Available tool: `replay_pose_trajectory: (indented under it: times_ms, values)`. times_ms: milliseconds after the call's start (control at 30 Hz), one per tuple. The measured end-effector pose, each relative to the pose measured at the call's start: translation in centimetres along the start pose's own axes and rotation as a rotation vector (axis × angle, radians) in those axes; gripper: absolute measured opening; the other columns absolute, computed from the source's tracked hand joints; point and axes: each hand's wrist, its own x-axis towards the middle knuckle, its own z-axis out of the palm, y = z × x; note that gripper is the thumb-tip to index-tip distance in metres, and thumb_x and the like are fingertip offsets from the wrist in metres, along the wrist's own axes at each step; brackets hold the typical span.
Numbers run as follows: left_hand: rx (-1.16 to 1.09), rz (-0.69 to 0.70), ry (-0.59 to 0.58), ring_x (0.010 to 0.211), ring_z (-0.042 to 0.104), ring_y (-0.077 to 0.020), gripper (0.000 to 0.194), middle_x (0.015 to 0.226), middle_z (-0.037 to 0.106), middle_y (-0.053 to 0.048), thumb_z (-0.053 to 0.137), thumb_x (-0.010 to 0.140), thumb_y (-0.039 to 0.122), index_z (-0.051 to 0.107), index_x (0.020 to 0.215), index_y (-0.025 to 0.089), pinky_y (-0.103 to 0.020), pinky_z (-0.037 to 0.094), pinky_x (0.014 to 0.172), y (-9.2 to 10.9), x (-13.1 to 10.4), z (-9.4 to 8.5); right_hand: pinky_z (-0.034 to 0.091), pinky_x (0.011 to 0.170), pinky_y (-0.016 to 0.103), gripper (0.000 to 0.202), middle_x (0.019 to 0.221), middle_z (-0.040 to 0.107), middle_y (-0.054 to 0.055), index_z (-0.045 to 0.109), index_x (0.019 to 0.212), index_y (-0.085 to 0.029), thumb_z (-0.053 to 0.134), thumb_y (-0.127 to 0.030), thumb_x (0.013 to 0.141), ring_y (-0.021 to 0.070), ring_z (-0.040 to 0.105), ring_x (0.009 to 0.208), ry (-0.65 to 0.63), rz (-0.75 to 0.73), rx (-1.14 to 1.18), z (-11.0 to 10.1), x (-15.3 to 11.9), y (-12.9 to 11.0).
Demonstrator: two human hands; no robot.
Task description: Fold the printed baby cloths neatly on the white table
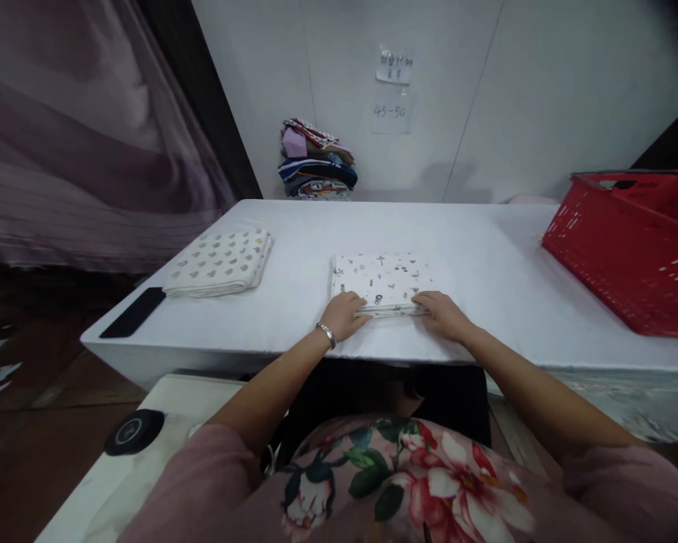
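Observation:
A white folded cloth with small scattered prints lies flat on the white table in front of me. My left hand grips its near left corner, fingers on top and thumb at the front edge. At the near right corner, my right hand holds the same cloth in a like way, fingertips over the top. The layers of the fold show along the front edge between my hands. A second folded cloth, white with rows of greenish prints, rests on the table to the left, apart from both hands.
A red plastic basket stands at the table's right end. Against the back wall is a stack of folded fabrics. A black phone-like slab lies by the left edge. Below sits a round black object on a pale surface.

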Motion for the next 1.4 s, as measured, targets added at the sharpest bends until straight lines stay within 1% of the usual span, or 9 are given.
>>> replay_pose_trajectory:
  times_ms: [167, 333, 600, 767, 1000, 1100, 1167, 1267, 1400]
  values:
    - [-0.045, -0.049, 0.021, 0.097, 0.053, -0.0191, 0.022, 0.100, 0.061, -0.007, 0.052, 0.088, 0.033, 0.065, 0.099, 0.018, -0.034, 0.043, 0.087, -0.2, 0.3, -0.1, 0.043, 0.093, 0.038, 0.027, 0.111, 0.064, 0.009, 0.067, 0.103, -0.019, 0.050, -0.024, 0.083, 0.0229, 0.057, 0.104, 0.052, 0.059, 0.133, -0.2, 0.3, -0.2]
    - [-0.071, -0.091, -0.017, 0.095, 0.054, -0.0181, 0.021, 0.098, 0.062, -0.005, 0.054, 0.087, 0.031, 0.066, 0.098, 0.019, -0.032, 0.044, 0.086, 0.1, 0.8, -0.3, 0.045, 0.089, 0.037, 0.025, 0.106, 0.066, 0.007, 0.069, 0.100, -0.021, 0.050, -0.025, 0.084, 0.0224, 0.057, 0.100, 0.072, 0.113, 0.145, 0.3, 0.4, 0.1]
    - [-0.064, -0.066, -0.025, 0.098, 0.053, -0.0192, 0.027, 0.104, 0.062, -0.005, 0.052, 0.088, 0.039, 0.065, 0.104, 0.021, -0.033, 0.043, 0.086, 0.9, 2.1, 0.5, 0.043, 0.091, 0.037, 0.027, 0.108, 0.065, 0.009, 0.069, 0.103, -0.020, 0.051, -0.032, 0.087, 0.0230, 0.057, 0.102, 0.060, 0.042, 0.107, 0.7, 1.5, -0.6]
    - [-0.099, -0.079, -0.082, 0.096, 0.054, -0.0181, 0.031, 0.099, 0.063, -0.004, 0.043, 0.092, 0.039, 0.068, 0.099, 0.023, -0.031, 0.043, 0.085, 1.2, 2.8, 0.2, 0.044, 0.088, 0.034, 0.029, 0.107, 0.066, 0.007, 0.068, 0.104, -0.021, 0.045, -0.033, 0.091, 0.0207, 0.056, 0.101, 0.008, 0.080, 0.127, 0.6, 2.2, -1.1]
    - [0.007, -0.074, -0.171, 0.099, 0.054, -0.0195, 0.026, 0.106, 0.062, -0.004, 0.050, 0.088, 0.038, 0.068, 0.100, 0.024, -0.030, 0.043, 0.082, 1.2, 3.5, -0.2, 0.042, 0.086, 0.032, 0.026, 0.107, 0.064, 0.007, 0.069, 0.103, -0.021, 0.050, -0.030, 0.087, 0.0217, 0.055, 0.102, -0.131, 0.079, 0.071, -0.5, 3.2, -1.6]
    - [0.064, -0.077, -0.212, 0.099, 0.054, -0.0198, 0.027, 0.104, 0.062, -0.005, 0.046, 0.090, 0.036, 0.068, 0.097, 0.023, -0.030, 0.044, 0.080, 1.7, 3.8, -0.4, 0.042, 0.085, 0.030, 0.025, 0.105, 0.065, 0.007, 0.069, 0.101, -0.021, 0.052, -0.029, 0.086, 0.0210, 0.056, 0.099, -0.151, 0.111, 0.071, -0.7, 3.6, -1.8]
    - [0.095, -0.078, -0.198, 0.097, 0.054, -0.0194, 0.029, 0.101, 0.062, -0.006, 0.041, 0.093, 0.033, 0.067, 0.095, 0.020, -0.030, 0.044, 0.079, 2.2, 3.9, -0.5, 0.042, 0.084, 0.030, 0.024, 0.104, 0.065, 0.006, 0.070, 0.099, -0.021, 0.053, -0.029, 0.085, 0.0209, 0.057, 0.097, -0.148, 0.146, 0.055, -0.6, 3.8, -1.9]
    - [0.135, -0.082, -0.096, 0.094, 0.054, -0.0188, 0.031, 0.100, 0.061, -0.007, 0.035, 0.095, 0.027, 0.064, 0.094, 0.017, -0.031, 0.043, 0.078, 2.6, 3.8, -0.5, 0.042, 0.081, 0.028, 0.022, 0.101, 0.065, 0.005, 0.069, 0.098, -0.022, 0.052, -0.028, 0.085, 0.0203, 0.056, 0.095, -0.106, 0.180, 0.033, -0.2, 3.8, -2.0]
    - [0.208, -0.010, -0.011, 0.093, 0.053, -0.0192, 0.028, 0.098, 0.059, -0.008, 0.034, 0.095, 0.024, 0.061, 0.094, 0.016, -0.032, 0.041, 0.076, 2.4, 3.2, 0.1, 0.040, 0.084, 0.030, 0.026, 0.103, 0.064, 0.008, 0.068, 0.100, -0.019, 0.045, -0.024, 0.089, 0.0211, 0.054, 0.097, 0.037, 0.110, -0.022, 0.5, 2.9, -1.9]
